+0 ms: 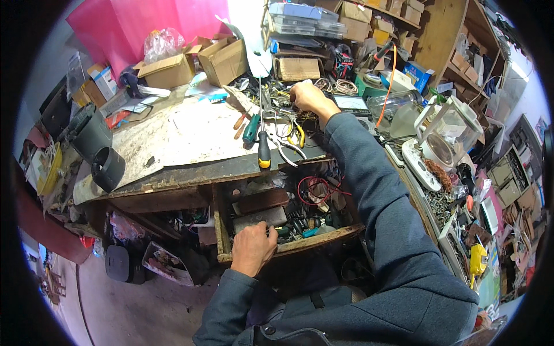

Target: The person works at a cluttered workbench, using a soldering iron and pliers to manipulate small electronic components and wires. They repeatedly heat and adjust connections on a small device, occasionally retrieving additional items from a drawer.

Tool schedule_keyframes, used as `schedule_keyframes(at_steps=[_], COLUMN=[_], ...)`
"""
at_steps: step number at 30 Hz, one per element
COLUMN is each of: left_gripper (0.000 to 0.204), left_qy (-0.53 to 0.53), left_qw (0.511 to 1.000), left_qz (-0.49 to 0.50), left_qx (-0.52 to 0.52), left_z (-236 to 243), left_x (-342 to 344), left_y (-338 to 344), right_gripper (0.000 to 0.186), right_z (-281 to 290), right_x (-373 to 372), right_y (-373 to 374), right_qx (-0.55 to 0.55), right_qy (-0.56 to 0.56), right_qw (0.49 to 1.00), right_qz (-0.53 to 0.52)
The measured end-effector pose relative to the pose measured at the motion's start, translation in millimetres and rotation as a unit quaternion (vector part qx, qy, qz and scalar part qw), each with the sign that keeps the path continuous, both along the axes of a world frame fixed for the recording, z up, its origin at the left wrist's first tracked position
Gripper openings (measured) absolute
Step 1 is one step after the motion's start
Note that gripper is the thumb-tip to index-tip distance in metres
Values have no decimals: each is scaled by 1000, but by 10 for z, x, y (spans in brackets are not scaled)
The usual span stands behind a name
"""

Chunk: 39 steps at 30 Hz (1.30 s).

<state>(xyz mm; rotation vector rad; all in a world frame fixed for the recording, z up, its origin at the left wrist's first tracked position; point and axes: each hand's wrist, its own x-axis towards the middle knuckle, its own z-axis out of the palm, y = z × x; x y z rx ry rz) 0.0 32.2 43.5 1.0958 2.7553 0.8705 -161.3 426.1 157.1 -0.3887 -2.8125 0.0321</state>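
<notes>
**Drawer edge met by one hand, wire heap by the other**

Clock directions are taken from the middle of the view. At six o'clock, an open, worn wooden drawer (323, 237) is seen below the bench top. Its front edge is met by the left hand (253, 248), at about seven o'clock, with fingers curled; whether anything is pinched cannot be told. Within the drawer, a brown oblong block (261, 200), a grey oblong block (259, 219) and a loop of thin red wire (303, 187) are held.

At one o'clock, the right hand (311, 99) is held palm down with fingers bent, at a heap of tangled thin wires (281, 95). The fingertips are hidden, so their grip cannot be told. Just beside this hand, at between one and two o'clock, a dark meter with a pale face (350, 104) is placed. Pale-handled metal pliers (283, 147) are seen at twelve, a black-and-yellow screwdriver (264, 151) at eleven.
</notes>
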Motion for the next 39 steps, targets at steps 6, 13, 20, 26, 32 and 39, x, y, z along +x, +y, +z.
schedule_keyframes(at_steps=[6,13,20,26,32,39], left_gripper=[33,34,34,33,36,34], left_qy=[8,5,7,-4,-9,-2], left_qw=[1000,1000,1000,1000,1000,1000], left_qz=[9,0,-6,0,-4,4], left_qx=[1,-9,-2,7,-3,11], left_z=[-35,-29,4,8,37,-24], left_x=[-6,-12,3,-9,-14,-21], left_y=[-34,-14,16,-28,-34,-36], right_gripper=[24,34,59,54,65,46], right_z=[366,317,329,339,223,354], right_x=[-8,18,114,215,100,115], right_y=[-57,624,761,273,312,392], right_qx=[37,79,102,102,176,189], right_qy=[18,-73,-109,-75,-61,-79], right_qw=[998,994,988,992,982,978], right_qz=[-48,14,45,-21,-11,49])
